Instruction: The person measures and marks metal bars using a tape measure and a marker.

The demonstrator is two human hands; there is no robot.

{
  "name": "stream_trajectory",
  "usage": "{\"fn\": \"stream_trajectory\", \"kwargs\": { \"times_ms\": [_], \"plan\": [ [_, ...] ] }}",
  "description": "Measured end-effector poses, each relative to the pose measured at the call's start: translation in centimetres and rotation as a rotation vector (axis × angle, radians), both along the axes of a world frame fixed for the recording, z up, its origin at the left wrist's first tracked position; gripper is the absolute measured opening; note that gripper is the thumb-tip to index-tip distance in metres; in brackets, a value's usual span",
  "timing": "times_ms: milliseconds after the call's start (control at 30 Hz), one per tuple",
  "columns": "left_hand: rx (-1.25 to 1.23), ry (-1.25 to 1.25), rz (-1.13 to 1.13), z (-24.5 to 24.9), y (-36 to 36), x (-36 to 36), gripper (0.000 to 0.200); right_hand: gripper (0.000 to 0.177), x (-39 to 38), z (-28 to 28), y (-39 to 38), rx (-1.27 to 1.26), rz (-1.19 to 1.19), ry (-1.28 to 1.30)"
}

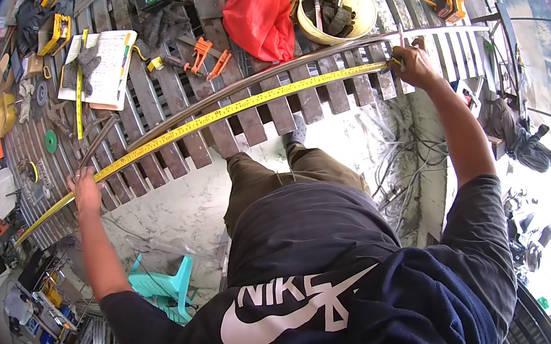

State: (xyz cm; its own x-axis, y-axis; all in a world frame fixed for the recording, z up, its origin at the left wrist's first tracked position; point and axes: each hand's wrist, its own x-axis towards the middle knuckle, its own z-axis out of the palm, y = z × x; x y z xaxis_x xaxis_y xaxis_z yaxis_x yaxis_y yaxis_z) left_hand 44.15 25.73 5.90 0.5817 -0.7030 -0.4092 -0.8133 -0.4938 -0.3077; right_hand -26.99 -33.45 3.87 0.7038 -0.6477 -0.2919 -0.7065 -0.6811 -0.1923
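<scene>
A slatted metal bench (197, 156) spans the upper frame. Across it lie one long, shiny metal tube (228, 88) and one thin, flat yellow tape measure (231, 110) with dark markings, running from lower left to upper right. At upper centre are one smooth, round cream bucket (365, 10) and one crumpled red cloth (261, 19). The left hand (86, 190) pinches the tape at left; the right hand (416, 66) grasps its end at upper right.

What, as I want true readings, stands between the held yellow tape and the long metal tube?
Nothing visible: only bench slats show between the yellow tape and tube, in a gap narrowing toward the left hand. The bucket stands beyond the tube.
</scene>
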Motion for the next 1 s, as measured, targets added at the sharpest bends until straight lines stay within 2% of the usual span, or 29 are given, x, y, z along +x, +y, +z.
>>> {"fn": "stream_trajectory", "kwargs": {
  "times_ms": [100, 267, 333, 433, 533, 733, 833, 867, 900, 933, 1000],
  "plan": [
    [-0.111, -0.009, -0.032, -0.3, -0.9, -2.3, 0.066, 0.027, -0.1, -0.2, 0.1, -0.004, -0.02, -0.014],
    [-0.269, -0.017, -0.1, 0.5, -3.1, -10.6, 0.073, 0.028, 0.3, 0.7, 0.7, -0.003, -0.048, -0.022],
    [-0.349, -0.023, -0.126, -0.3, -2.5, -14.2, 0.073, 0.026, 0.6, 1.1, 0.8, 0.028, -0.07, -0.026],
    [-0.469, 0.005, -0.126, -2.5, -0.4, -19.6, 0.071, 0.027, -0.2, -0.3, 0.5, -0.057, -0.006, -0.061],
    [-0.471, 0.074, 0.027, -4.6, 2.0, -25.7, 0.068, 0.026, 0.1, 0.4, 0.9, -0.035, -0.029, -0.051],
    [-0.316, 0.217, 0.212, -9.4, 8.3, -35.5, 0.071, 0.02, -0.3, 0.3, 0.9, -0.027, 0.009, -0.075],
    [-0.07, 0.411, 0.418, -11.7, 11.1, -38.2, 0.073, 0.017, -0.7, -0.6, 0.4, -0.04, 0.03, -0.122],
    [-0.025, 0.523, 0.486, -14.4, 14.0, -38.6, 0.072, 0.017, -0.5, -0.3, 0.4, -0.042, 0.031, -0.116],
    [0.02, 0.633, 0.554, -14.6, 14.2, -39.0, 0.072, 0.017, -0.3, 0.2, 0.5, -0.044, 0.031, -0.111],
    [0.169, 0.818, 0.571, -14.6, 14.6, -39.0, 0.073, 0.018, -0.2, 0.4, 0.5, -0.045, 0.031, -0.106],
    [0.16, 0.857, 0.642, -14.2, 15.1, -39.9, 0.071, 0.021, -0.4, 0.0, 0.2, -0.047, 0.011, -0.121]
  ]
}}
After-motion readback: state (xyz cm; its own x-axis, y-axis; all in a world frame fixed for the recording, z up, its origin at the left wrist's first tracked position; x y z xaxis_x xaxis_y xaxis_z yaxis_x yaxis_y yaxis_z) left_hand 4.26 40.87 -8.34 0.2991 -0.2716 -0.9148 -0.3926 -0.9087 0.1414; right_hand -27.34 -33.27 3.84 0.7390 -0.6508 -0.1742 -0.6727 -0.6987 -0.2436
